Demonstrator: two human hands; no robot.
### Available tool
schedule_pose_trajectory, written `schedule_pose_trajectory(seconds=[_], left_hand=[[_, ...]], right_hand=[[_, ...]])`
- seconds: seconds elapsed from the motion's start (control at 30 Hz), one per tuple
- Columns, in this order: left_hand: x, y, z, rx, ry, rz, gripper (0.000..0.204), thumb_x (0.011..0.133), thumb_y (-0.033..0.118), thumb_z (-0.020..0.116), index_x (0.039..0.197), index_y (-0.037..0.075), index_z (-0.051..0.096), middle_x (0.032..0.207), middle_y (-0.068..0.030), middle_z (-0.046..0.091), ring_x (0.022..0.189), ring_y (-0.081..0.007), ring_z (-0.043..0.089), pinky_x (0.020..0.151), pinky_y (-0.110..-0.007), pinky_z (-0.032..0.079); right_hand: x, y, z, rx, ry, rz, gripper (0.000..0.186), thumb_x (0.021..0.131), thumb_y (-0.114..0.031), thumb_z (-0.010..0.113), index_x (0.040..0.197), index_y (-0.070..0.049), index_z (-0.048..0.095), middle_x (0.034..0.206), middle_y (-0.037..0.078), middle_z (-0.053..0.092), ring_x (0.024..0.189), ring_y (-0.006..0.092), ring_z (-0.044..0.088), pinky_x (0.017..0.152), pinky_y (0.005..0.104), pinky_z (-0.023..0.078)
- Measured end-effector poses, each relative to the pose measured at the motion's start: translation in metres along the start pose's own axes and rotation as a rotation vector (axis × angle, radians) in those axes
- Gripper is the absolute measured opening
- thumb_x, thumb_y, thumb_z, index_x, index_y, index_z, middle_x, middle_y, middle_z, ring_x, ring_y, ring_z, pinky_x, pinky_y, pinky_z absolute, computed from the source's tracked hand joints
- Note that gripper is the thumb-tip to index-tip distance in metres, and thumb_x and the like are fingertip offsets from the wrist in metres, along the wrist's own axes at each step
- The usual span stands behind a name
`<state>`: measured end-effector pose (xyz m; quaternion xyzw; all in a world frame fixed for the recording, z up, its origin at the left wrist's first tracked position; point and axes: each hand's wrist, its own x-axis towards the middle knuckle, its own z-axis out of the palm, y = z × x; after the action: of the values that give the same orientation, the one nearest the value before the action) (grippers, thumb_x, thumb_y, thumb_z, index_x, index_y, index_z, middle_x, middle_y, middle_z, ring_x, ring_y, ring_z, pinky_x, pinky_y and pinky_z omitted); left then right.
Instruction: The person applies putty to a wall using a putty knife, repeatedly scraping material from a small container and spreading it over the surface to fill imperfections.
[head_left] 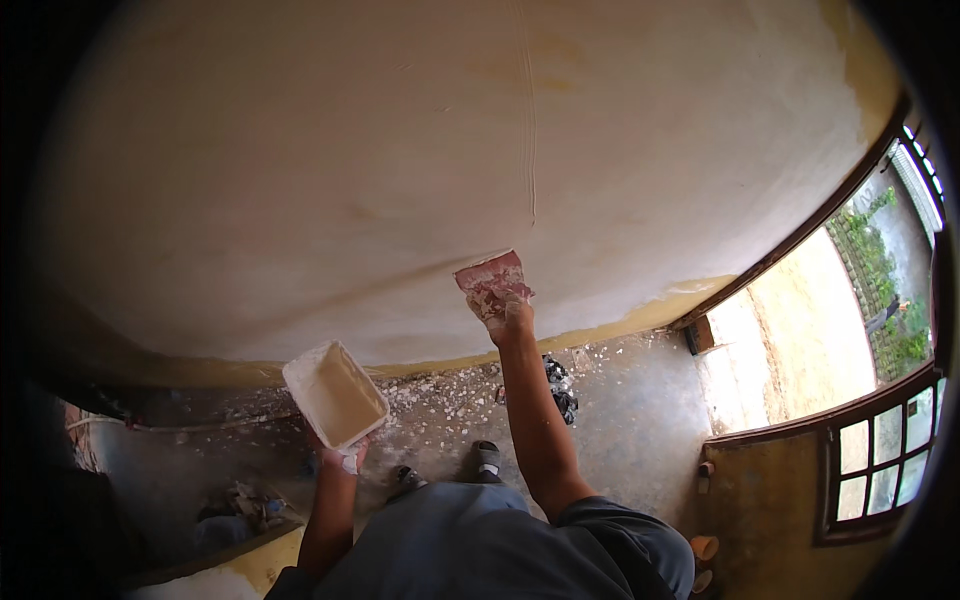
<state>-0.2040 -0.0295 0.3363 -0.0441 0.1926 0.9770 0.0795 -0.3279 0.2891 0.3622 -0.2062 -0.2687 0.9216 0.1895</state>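
In my right hand (508,314) is a wide red putty spreader (489,272) smeared with white filler, its blade at the white-skimmed wall (330,170). A thin vertical ridge runs down the wall above the blade. My left hand (341,450) grips a white rectangular tray (335,395) from below, lower left of the spreader, with creamy filler inside it. My fingers on both hands are closed round what they hold and are coated in white.
The concrete floor (630,400) has white flakes along the wall base, a dark crumpled heap (560,390), a pipe (200,428) and debris at lower left. My sandalled feet show below. An open doorway (780,310) and a barred window (880,460) are on the right.
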Motion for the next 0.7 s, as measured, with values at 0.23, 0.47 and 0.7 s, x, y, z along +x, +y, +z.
schedule_pose_trajectory(seconds=[0.23, 0.47, 0.7], left_hand=[[-0.012, 0.032, -0.018, -0.002, -0.004, -0.022, 0.067, 0.088, 0.062, 0.052, 0.140, 0.020, 0.042, 0.133, -0.0062, 0.054, 0.117, -0.0318, 0.057, 0.088, -0.056, 0.053], [-0.017, 0.061, -0.045, -0.005, 0.005, -0.068, 0.067, 0.088, 0.062, 0.052, 0.140, 0.021, 0.042, 0.133, -0.0062, 0.054, 0.117, -0.0318, 0.057, 0.087, -0.055, 0.053], [-0.028, 0.098, -0.068, -0.006, 0.027, -0.040, 0.067, 0.087, 0.062, 0.052, 0.140, 0.021, 0.043, 0.133, -0.0062, 0.054, 0.116, -0.0317, 0.057, 0.087, -0.055, 0.053]], right_hand=[[-0.015, -0.052, 0.029, 0.227, 0.163, -0.236, 0.022, 0.084, 0.000, 0.055, 0.107, 0.001, 0.055, 0.090, 0.011, 0.062, 0.082, 0.0289, 0.064, 0.081, 0.0506, 0.056], [0.040, -0.073, 0.048, -0.133, 0.195, -0.326, 0.039, 0.086, -0.002, 0.052, 0.121, -0.010, 0.038, 0.112, 0.011, 0.054, 0.092, 0.0228, 0.059, 0.067, 0.0404, 0.051], [-0.029, -0.108, 0.176, -0.043, 0.068, -0.311, 0.027, 0.085, -0.017, 0.062, 0.109, -0.014, 0.050, 0.116, 0.007, 0.052, 0.107, 0.0274, 0.053, 0.084, 0.0484, 0.047]])
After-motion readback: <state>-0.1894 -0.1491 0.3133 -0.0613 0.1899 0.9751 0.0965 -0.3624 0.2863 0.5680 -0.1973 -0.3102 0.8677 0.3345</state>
